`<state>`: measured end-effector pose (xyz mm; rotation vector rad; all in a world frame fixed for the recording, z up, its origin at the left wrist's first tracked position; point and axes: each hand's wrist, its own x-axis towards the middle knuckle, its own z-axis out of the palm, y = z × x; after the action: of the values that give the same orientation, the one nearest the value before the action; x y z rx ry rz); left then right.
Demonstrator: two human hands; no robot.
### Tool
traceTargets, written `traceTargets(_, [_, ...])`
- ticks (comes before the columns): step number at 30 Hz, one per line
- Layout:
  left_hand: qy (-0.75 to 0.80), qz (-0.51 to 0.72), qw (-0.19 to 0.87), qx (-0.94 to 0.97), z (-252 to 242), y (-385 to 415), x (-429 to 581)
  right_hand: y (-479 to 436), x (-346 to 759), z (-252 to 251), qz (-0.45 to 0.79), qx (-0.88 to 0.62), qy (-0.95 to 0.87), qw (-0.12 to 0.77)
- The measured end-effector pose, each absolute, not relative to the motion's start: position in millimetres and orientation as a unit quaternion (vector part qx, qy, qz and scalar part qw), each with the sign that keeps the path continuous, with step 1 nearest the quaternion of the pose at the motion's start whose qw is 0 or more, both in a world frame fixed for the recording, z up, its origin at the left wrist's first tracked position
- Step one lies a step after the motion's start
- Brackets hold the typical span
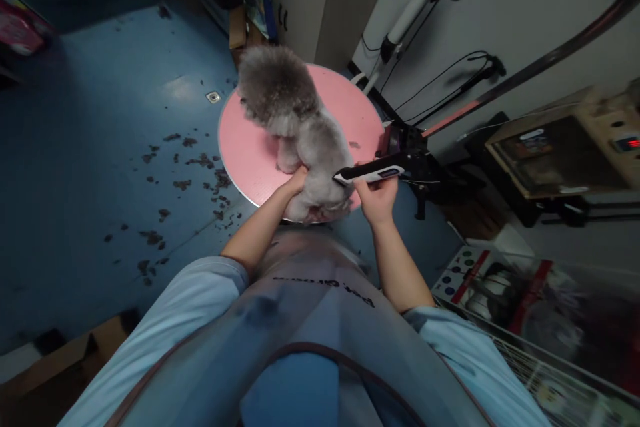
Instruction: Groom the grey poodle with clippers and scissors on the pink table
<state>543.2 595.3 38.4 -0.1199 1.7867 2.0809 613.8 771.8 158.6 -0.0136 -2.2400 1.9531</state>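
Note:
A grey, fluffy dog stands on a round pink grooming table, its bushy head turned away from me. My left hand grips the dog low on its left side by the hind leg, with the fingertips partly hidden by fur. In my right hand is a black-and-white hair clipper. The clipper's blade end points left and touches, or nearly touches, the fur on the dog's rump.
Clumps of cut hair litter the blue floor. A grey cabinet stands behind the table. To the right are a black bracket with a curved metal arm, a wood-framed appliance and a crate of supplies.

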Motion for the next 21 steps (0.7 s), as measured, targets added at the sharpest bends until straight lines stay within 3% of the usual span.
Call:
traceTargets(5, [0.607,0.767,0.2,-0.051,51.4,600.2,545.4,760.8,635.9,154.2,0.605,-0.013,-0.796,-0.003])
traceTargets(11, [0.586,0.786,0.19,-0.049,54.3,604.9,544.4,760.9,602.7,173.6,0.607,-0.053,-0.779,0.144])
traceTargets(18, [0.564,0.805,0.184,-0.033,41.0,611.1,544.1,752.5,630.3,157.6,0.498,-0.017,-0.866,0.029])
traceTargets(21, [0.562,0.808,0.175,-0.023,40.2,614.2,544.3,756.7,618.5,169.0,0.489,-0.015,-0.867,0.093])
